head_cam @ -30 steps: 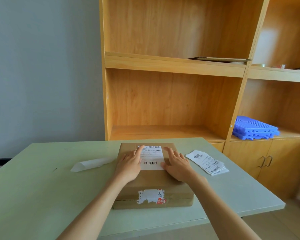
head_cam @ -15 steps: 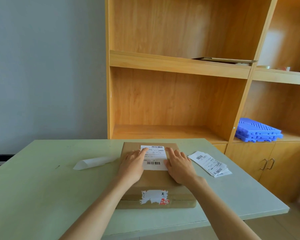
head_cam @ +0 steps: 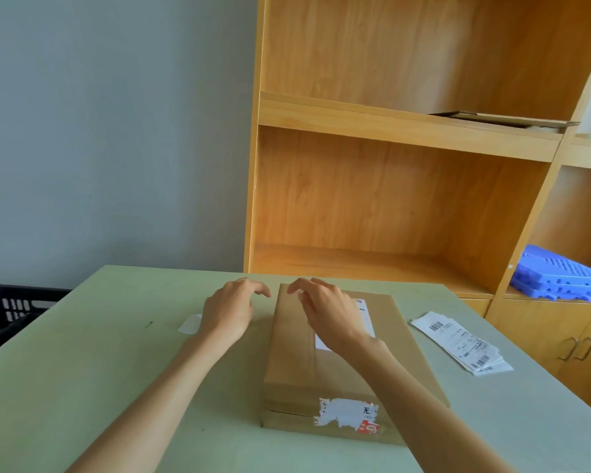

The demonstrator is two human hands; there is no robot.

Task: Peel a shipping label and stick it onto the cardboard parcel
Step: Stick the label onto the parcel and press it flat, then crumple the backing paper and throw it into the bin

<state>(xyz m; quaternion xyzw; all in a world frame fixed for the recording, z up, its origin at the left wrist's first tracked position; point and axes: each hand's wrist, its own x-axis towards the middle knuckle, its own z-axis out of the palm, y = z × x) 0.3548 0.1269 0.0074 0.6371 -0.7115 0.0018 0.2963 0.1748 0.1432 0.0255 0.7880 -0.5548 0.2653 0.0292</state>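
The brown cardboard parcel [head_cam: 400, 339] lies on the green table [head_cam: 82, 387] in front of me. A white shipping label [head_cam: 366, 319] is stuck flat on its top, mostly hidden under my right hand [head_cam: 325, 314]. That hand hovers over the parcel's far left part, fingers curled downward and holding nothing. My left hand [head_cam: 231, 308] is off the parcel, just left of its far corner above the table, fingers loosely apart and empty. A torn white and red sticker [head_cam: 348, 414] shows on the parcel's near side.
A stack of spare labels [head_cam: 458, 339] lies to the right of the parcel. White backing paper [head_cam: 189, 325] peeks out behind my left wrist. A black crate [head_cam: 11, 312] stands past the table's left edge. Wooden shelves [head_cam: 389, 199] with blue trays [head_cam: 560, 274] rise behind.
Both hands have come off the label and shifted left; the left hand has left the parcel top and now hangs over the table. My view has turned left.
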